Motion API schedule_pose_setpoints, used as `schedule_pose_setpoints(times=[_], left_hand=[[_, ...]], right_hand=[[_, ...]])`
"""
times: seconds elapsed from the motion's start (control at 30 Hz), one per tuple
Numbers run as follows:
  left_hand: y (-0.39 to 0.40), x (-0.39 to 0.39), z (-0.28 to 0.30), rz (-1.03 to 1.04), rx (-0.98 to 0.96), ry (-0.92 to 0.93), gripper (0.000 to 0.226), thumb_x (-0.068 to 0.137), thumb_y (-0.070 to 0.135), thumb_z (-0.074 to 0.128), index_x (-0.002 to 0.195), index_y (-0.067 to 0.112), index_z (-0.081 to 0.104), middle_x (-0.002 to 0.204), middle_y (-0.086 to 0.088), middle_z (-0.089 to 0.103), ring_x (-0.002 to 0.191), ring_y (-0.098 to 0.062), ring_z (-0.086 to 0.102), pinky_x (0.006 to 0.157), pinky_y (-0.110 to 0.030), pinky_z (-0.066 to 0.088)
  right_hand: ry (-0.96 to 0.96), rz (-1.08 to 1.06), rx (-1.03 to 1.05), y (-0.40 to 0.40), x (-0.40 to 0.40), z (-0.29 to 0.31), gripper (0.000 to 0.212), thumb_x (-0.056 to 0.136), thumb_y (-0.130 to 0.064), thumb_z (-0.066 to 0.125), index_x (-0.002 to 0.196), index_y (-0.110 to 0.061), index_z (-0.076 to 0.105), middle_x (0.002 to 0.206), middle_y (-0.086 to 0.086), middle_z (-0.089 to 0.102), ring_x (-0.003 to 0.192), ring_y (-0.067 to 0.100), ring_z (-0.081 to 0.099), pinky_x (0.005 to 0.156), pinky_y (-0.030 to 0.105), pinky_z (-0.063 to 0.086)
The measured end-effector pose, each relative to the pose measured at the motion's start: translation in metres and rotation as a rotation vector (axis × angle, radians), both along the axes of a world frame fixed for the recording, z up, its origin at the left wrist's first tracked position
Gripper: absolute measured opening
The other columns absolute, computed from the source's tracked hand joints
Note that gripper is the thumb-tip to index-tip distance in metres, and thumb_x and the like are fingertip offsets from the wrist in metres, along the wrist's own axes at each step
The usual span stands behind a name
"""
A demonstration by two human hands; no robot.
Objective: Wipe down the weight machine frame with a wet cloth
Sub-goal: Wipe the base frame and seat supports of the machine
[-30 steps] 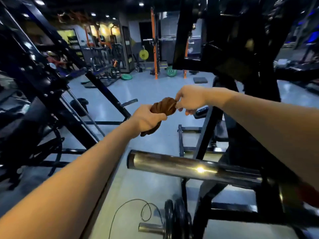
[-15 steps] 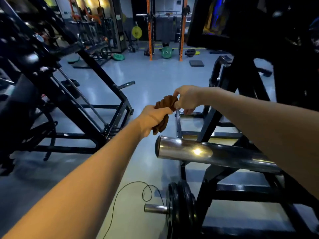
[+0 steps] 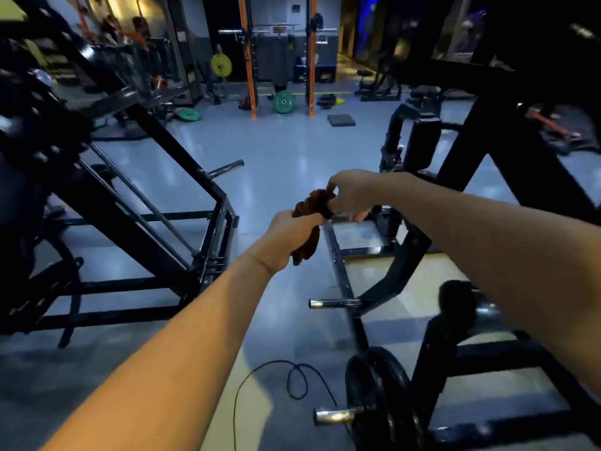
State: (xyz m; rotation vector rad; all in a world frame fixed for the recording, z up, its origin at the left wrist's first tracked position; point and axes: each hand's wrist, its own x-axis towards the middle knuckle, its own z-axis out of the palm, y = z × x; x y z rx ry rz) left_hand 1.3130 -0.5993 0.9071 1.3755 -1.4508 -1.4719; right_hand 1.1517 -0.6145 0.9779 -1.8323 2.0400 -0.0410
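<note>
Both arms outstretched | left hand [image 3: 289, 237], right hand [image 3: 349, 193] | grips closed round twisted cloth [image 3: 313, 203]

Your single head camera looked forward and down from standing height, wide-angled, close on both outstretched forearms. It faced the orange rack [image 3: 279, 56] far off at 12 o'clock, perhaps blurred by motion, with the grey floor [image 3: 286, 151] between.
</note>
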Motion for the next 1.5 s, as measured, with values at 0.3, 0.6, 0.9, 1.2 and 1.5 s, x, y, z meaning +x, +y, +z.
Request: schedule_pose_setpoints(times=[0.3,0.6,0.9,1.2,1.5], left_hand=[[-0.090,0.099,-0.023,-0.105,0.098,0.012,0.025,0.089,0.022,0.075,0.097,0.000,0.068,0.082,-0.017,0.061,0.072,-0.028,0.056,0.072,-0.041,0.047],[-0.177,0.104,-0.055,-0.162,0.147,0.064,0.013,0.094,0.014,0.069,0.101,0.004,0.064,0.061,-0.012,0.055,0.052,-0.024,0.053,0.080,-0.044,0.061],[-0.301,0.040,-0.099,-0.318,0.240,0.020,0.028,0.090,0.024,0.078,0.115,0.015,0.068,0.097,-0.008,0.074,0.084,-0.021,0.070,0.069,-0.033,0.058],[-0.389,-0.042,-0.109,-0.610,0.251,0.002,0.042,0.088,0.016,0.078,0.126,0.023,0.061,0.116,-0.014,0.068,0.107,-0.030,0.067,0.093,-0.045,0.060],[-0.504,-0.148,-0.112,-0.786,0.327,0.006,0.051,0.090,0.015,0.077,0.133,0.033,0.058,0.119,-0.007,0.072,0.111,-0.027,0.069,0.097,-0.050,0.058]], right_hand=[[-0.084,-0.202,0.016,-0.069,0.098,-0.023,0.034,0.099,-0.020,0.052,0.127,-0.003,0.060,0.094,0.016,0.077,0.071,0.027,0.077,0.051,0.029,0.058],[-0.113,-0.307,-0.014,-0.141,0.104,-0.069,0.017,0.093,-0.014,0.054,0.097,-0.003,0.066,0.074,0.011,0.074,0.061,0.022,0.074,0.060,0.034,0.061],[-0.556,-0.534,-0.077,-0.226,0.044,-0.128,0.041,0.106,-0.037,0.051,0.126,-0.005,0.065,0.114,0.020,0.071,0.087,0.024,0.068,0.080,0.039,0.060],[-0.844,-0.762,-0.079,-0.291,-0.031,-0.143,0.025,0.103,-0.040,0.058,0.120,-0.024,0.066,0.114,0.005,0.073,0.097,0.021,0.073,0.075,0.030,0.062],[-0.964,-0.917,-0.208,-0.377,-0.104,-0.153,0.039,0.100,-0.041,0.065,0.136,-0.030,0.054,0.121,0.001,0.071,0.099,0.019,0.075,0.067,0.026,0.060]])
